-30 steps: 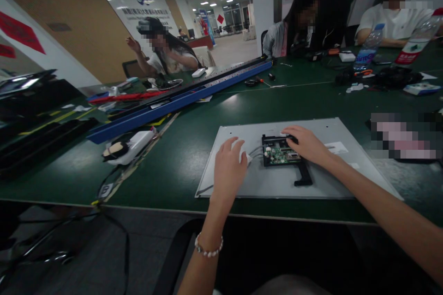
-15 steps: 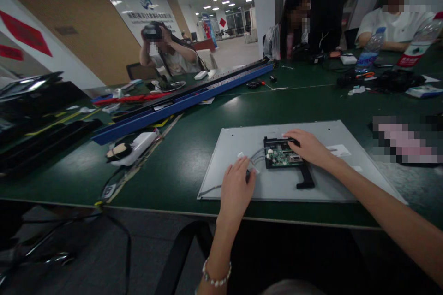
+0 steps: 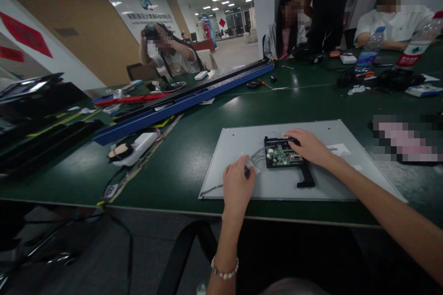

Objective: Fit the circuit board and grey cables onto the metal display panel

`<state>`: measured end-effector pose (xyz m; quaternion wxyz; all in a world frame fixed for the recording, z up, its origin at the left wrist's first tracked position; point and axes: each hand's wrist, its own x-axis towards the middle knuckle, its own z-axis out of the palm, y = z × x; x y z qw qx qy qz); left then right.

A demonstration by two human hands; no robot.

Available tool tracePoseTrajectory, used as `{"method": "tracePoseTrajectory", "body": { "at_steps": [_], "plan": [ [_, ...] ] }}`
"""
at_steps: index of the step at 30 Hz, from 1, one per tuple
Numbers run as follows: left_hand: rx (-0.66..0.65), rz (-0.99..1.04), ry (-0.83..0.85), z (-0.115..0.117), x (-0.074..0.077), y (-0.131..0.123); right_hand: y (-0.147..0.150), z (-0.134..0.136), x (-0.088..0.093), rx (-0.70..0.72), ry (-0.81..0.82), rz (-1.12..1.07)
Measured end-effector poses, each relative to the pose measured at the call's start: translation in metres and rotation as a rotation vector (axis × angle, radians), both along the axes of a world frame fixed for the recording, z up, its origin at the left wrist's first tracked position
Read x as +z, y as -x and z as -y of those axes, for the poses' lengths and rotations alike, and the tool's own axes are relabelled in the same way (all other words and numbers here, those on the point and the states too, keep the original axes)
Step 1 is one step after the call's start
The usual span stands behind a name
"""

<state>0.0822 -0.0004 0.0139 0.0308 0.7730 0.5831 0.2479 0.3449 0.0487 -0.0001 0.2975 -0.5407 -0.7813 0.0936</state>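
Observation:
A flat grey panel (image 3: 325, 189) lies on the table before me. On it sits a black plastic bracket (image 3: 306, 177) holding a green circuit board (image 3: 280, 157). Grey cables (image 3: 258, 153) run from the board's left side toward my left hand (image 3: 238, 184). Its thumb and forefinger are closed on the cable, beside a clear, film-like piece (image 3: 254, 167) at the fingertips; a dark bit shows between the fingers. My right hand (image 3: 304, 146) grips the upper right part of the bracket, its fingertips partly hidden behind it.
A long blue rail (image 3: 194, 103) crosses the green table diagonally. A white power strip (image 3: 140, 147) lies to the left. Plastic bottles (image 3: 370, 50) stand at the back right, near cables and small items. Several people are around the table's far side.
My left hand has turned a little, its fingers now more curled together and its wrist shifted right. The right hand stays put on the bracket.

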Motion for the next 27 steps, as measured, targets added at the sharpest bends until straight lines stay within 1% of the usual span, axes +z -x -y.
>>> {"method": "tracePoseTrajectory", "body": {
  "at_steps": [3, 6, 8, 10, 12, 13, 14, 16, 19, 21, 24, 27],
  "plan": [
    [-0.021, 0.055, -0.014, 0.001, -0.004, 0.003, -0.001, 0.0, 0.003, 0.0, -0.002, -0.004],
    [-0.034, 0.095, -0.02, 0.002, -0.005, 0.003, -0.008, 0.001, 0.015, -0.005, -0.016, -0.005],
    [-0.028, 0.116, -0.024, 0.003, -0.006, 0.003, -0.02, 0.006, 0.027, -0.01, -0.008, -0.005],
    [-0.018, 0.143, -0.026, 0.002, -0.007, 0.004, -0.036, 0.015, 0.04, -0.018, 0.037, 0.003],
    [-0.018, 0.183, -0.028, 0.002, -0.008, 0.004, -0.056, 0.031, 0.047, -0.024, 0.089, 0.043],
    [-0.022, 0.206, -0.032, 0.002, -0.008, 0.005, -0.066, 0.041, 0.047, -0.021, 0.107, 0.068],
    [-0.028, 0.229, -0.038, 0.002, -0.008, 0.005, -0.076, 0.051, 0.045, -0.008, 0.127, 0.097],
    [-0.037, 0.266, -0.062, 0.003, -0.008, 0.005, -0.095, 0.074, 0.032, -0.018, 0.169, 0.14],
    [-0.042, 0.299, -0.116, 0.006, -0.006, 0.004, -0.114, 0.105, 0.004, -0.025, 0.235, 0.193],
    [-0.041, 0.317, -0.155, 0.008, -0.004, 0.003, -0.119, 0.12, -0.013, -0.034, 0.225, 0.224],
    [-0.036, 0.331, -0.219, 0.01, -0.001, 0.002, -0.12, 0.131, -0.029, -0.038, 0.191, 0.282],
    [-0.026, 0.322, -0.305, 0.011, -0.001, 0.001, -0.113, 0.131, -0.034, -0.051, 0.161, 0.328]
  ]
}}
